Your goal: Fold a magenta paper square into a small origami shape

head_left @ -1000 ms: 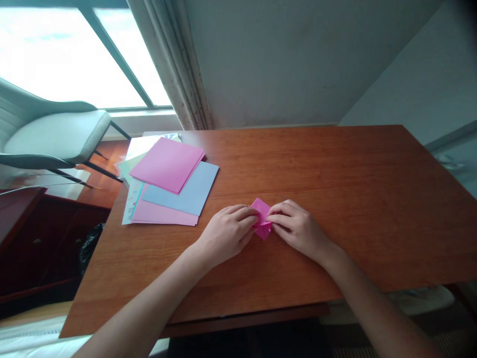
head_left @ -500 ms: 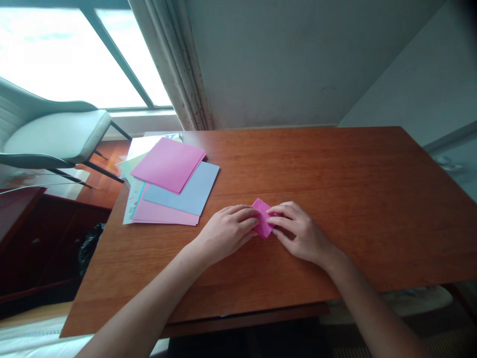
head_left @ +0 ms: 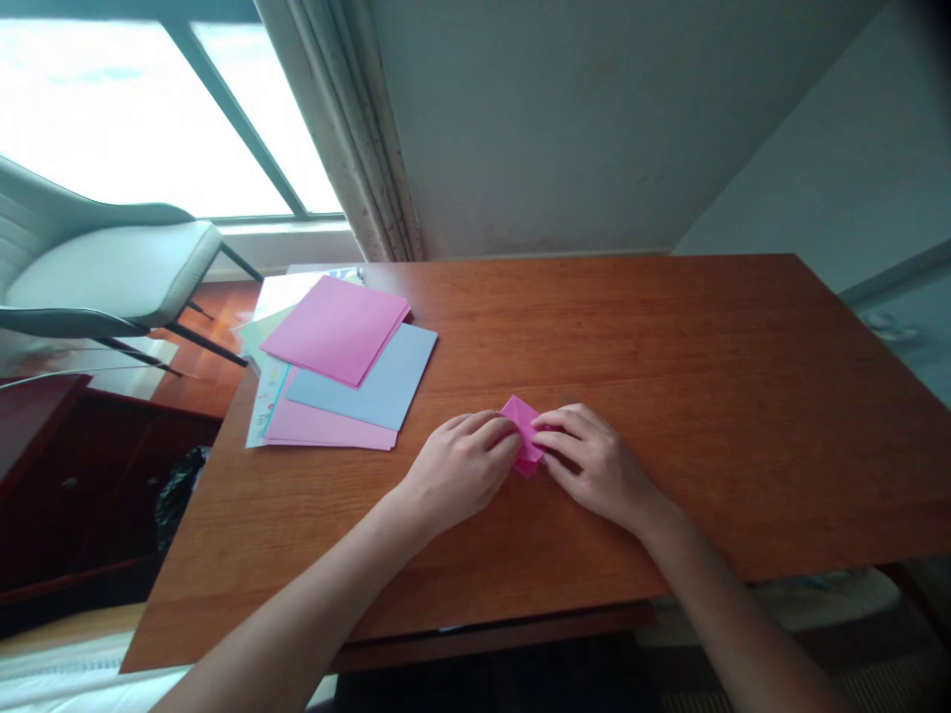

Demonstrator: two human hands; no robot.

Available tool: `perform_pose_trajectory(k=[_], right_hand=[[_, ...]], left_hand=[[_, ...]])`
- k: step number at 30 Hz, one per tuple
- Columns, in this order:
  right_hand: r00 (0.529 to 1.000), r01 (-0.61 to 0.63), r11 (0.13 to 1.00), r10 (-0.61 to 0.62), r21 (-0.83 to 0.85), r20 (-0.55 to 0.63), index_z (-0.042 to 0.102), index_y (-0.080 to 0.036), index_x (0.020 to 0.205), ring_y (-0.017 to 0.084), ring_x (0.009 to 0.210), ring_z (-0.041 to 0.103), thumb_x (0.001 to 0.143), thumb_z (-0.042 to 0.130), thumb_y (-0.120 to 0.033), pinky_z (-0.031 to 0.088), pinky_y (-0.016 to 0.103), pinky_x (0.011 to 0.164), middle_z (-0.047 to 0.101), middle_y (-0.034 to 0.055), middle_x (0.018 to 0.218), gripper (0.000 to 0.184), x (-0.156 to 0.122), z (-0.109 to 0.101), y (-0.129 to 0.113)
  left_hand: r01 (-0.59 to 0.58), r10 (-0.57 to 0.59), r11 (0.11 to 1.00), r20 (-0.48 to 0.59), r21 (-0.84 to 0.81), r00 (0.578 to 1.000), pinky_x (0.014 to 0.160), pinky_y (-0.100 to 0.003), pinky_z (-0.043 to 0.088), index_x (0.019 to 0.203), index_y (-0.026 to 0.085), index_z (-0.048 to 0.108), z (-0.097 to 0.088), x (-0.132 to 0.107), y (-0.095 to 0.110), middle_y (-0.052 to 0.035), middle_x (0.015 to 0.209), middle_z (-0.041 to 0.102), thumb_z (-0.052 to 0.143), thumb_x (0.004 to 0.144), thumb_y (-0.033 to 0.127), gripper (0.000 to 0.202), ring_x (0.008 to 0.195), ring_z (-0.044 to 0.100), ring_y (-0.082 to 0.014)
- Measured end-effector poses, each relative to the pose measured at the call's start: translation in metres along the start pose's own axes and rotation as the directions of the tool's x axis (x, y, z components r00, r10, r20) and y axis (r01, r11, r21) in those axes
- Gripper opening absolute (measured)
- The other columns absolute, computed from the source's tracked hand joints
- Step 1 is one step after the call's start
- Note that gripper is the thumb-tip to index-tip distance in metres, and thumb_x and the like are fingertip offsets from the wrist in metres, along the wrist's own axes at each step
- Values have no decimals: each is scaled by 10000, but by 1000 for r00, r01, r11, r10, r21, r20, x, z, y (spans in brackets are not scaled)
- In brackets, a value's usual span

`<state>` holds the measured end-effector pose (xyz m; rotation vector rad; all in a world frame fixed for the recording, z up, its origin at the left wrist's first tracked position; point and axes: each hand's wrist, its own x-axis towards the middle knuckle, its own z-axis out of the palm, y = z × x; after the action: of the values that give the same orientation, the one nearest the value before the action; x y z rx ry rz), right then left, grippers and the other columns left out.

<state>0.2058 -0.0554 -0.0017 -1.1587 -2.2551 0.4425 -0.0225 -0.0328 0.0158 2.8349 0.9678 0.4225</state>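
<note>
A small folded piece of pink origami paper (head_left: 526,436) lies on the wooden table (head_left: 631,347), one corner pointing away from me. My left hand (head_left: 470,458) is closed on its left side, with bent fingers covering that edge. From the right, my right hand (head_left: 592,456) holds the opposite side between fingertips and thumb. Crease lines show on the bare middle of the paper. The fingers hide both side corners.
To the left on the table are stacked pink sheets (head_left: 338,327), a blue-grey sheet (head_left: 386,381) and light pink sheets (head_left: 327,431). A white chair (head_left: 111,272) stands beyond the table's left edge, near the window and a curtain (head_left: 349,129).
My left hand has shifted slightly right and its fingers have curled further over the paper's lower left side. My right hand stays nearly in place.
</note>
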Motion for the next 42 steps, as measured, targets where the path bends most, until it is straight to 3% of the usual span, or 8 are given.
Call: perform_pose_trajectory(k=[8,18,25,35,42], right_hand=[[1000,-5,1000,5,-10,-8,683,-224,1046,238,1031,592,919,597,-142,533,434,928,683,75,1100,174,2,1,0],[1000,-19,999,19,33,6,665,-229,1110,247,1048,589,874,575,-79,535,453,935,669,83,1128,294,1,-3,-6],[992,-75,997,76,12,-98,607,-256,1235,286,1130,572,864,581,-87,520,520,975,638,95,1217,408,1,1,1],[978,-117,993,113,-9,-175,667,-245,1078,247,1005,605,912,569,-99,536,451,904,674,72,1072,241,0,6,9],[976,-138,990,137,2,-169,667,-243,1072,241,917,598,891,578,-75,534,422,828,670,63,971,262,0,5,8]], left_hand=[[15,-14,998,-14,55,1000,894,-362,551,1050,188,659,3,0,3,-48,1110,695,542,959,218,152,1067,645,-219],[-21,22,998,22,-57,1000,939,-369,542,1048,183,651,-4,1,-4,-70,1101,693,509,972,267,181,1068,641,-225],[-15,16,998,19,-55,1000,950,-368,539,1029,188,651,-3,1,-5,-75,1088,695,477,978,206,182,1077,643,-220],[-10,12,999,53,-49,999,933,-361,537,1048,182,648,-4,1,-7,-64,1114,699,452,982,172,207,1050,648,-218],[2,6,991,57,-133,998,971,-365,514,1087,202,651,-9,1,-8,-62,1164,693,494,954,203,206,1112,630,-223]])
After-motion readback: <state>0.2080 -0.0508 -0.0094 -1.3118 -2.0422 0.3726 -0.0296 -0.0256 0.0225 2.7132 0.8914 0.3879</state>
